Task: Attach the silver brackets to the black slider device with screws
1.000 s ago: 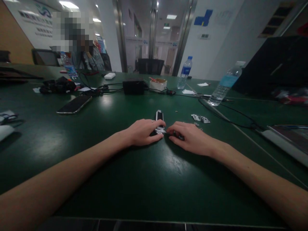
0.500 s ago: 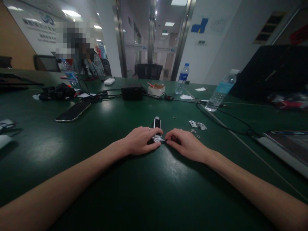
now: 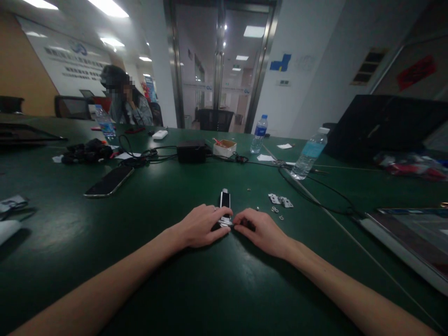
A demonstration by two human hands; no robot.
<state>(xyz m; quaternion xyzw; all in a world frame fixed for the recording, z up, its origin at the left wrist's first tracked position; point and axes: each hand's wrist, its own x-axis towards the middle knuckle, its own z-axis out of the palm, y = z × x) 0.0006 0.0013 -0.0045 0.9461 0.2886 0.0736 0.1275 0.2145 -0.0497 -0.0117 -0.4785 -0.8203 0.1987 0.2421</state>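
Observation:
A small black and silver device lies lengthwise on the green table mat, its lower end under my left hand. The fingers of that hand curl over the device and hold it. My right hand meets it from the other side, its fingertips at the device's silver end. They pinch a small dark item, mostly hidden by the fingers. A metal hinge plate and several tiny washers lie just beyond my right hand.
A smartphone lies to the left, and a black power adapter with tangled cables stands ahead. Water bottles and a small box stand behind. A laptop sits at right. A seated person is across the table.
My head has tilted up, so the table items sit lower in the view and more of the seated person shows. Both hands stay at the device, and my right hand keeps its pinch.

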